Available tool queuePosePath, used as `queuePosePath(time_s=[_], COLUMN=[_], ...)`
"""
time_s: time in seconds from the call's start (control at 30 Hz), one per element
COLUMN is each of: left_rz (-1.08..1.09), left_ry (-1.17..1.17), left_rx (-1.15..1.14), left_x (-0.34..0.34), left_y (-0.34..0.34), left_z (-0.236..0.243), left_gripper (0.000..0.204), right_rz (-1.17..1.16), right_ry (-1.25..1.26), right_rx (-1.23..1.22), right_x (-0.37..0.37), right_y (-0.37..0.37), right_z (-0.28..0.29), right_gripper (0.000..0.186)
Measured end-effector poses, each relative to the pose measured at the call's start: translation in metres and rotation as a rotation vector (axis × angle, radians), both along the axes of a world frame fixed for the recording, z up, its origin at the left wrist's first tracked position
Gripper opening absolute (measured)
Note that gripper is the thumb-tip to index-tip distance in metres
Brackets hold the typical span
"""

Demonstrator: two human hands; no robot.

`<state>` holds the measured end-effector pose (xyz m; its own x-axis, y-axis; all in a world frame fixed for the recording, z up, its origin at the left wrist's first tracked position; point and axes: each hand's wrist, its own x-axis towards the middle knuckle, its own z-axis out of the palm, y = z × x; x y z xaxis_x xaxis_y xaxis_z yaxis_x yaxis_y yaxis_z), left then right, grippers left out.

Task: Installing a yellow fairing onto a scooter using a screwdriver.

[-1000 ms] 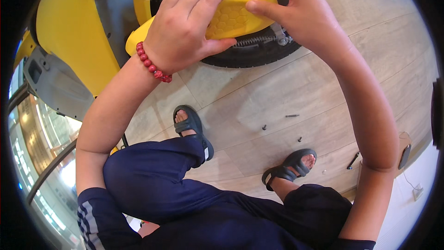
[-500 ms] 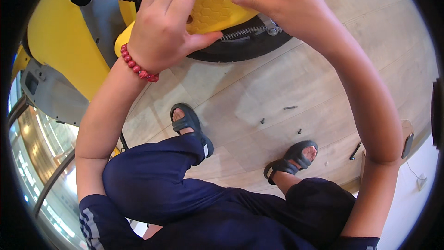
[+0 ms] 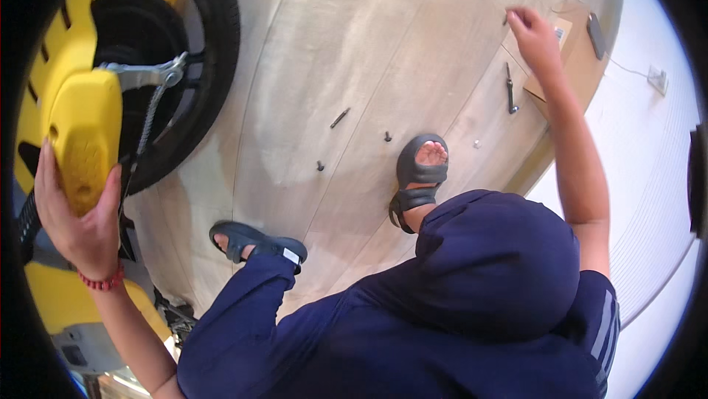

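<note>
My left hand (image 3: 77,218) grips the yellow plastic cover (image 3: 90,115) beside the black wheel (image 3: 220,37) at the left, its fingers round the cover's sides. A metal link (image 3: 147,73) and a spring (image 3: 151,119) show next to the cover. At upper right, my right hand (image 3: 532,36) is out over the floor, fingers pinched on something small and dark that I cannot make out. A black wrench-like tool (image 3: 512,94) lies below it.
On the wood-look floor lie a metal pin (image 3: 339,119) and dark bolts (image 3: 387,136), near my sandaled feet. A cardboard box (image 3: 542,87) with a dark oblong device (image 3: 594,36) sits by the white wall (image 3: 649,185), where a cord runs to a plug.
My view has swung right. My right hand has let go of the yellow cover and moved out to the right over the floor. My left hand stays on the cover.
</note>
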<state>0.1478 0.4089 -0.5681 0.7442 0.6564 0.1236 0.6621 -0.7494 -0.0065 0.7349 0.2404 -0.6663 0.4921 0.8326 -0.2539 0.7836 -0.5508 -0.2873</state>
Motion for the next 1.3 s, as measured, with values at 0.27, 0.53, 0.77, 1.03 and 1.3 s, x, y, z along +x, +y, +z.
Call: queuePosePath(time_s=[0.27, 0.53, 0.77, 1.03, 1.3], left_rz=[0.071, 0.078, 0.082, 0.105, 0.143], left_ry=[0.022, 0.018, 0.028, -0.066, -0.156], left_rx=[0.007, 0.014, 0.005, 0.029, 0.039], left_x=[-0.006, 0.005, -0.002, 0.017, 0.008], left_y=[0.001, 0.000, 0.001, -0.003, -0.012], left_z=[0.017, 0.022, 0.031, 0.022, 0.022], left_gripper=[0.076, 0.079, 0.079, 0.079, 0.079], right_rz=[-0.339, -0.294, -0.029, 0.062, 0.822], right_ry=[-0.248, -0.181, -0.120, 0.442, 0.955], right_rx=[-0.128, 0.007, 0.116, 0.055, 0.338], right_x=[0.024, 0.037, 0.054, 0.008, -0.288], right_y=[-0.171, -0.129, -0.021, 0.052, 0.180], right_z=[-0.057, -0.081, -0.123, -0.062, 0.124], right_gripper=[0.024, 0.032, 0.039, 0.019, 0.022])
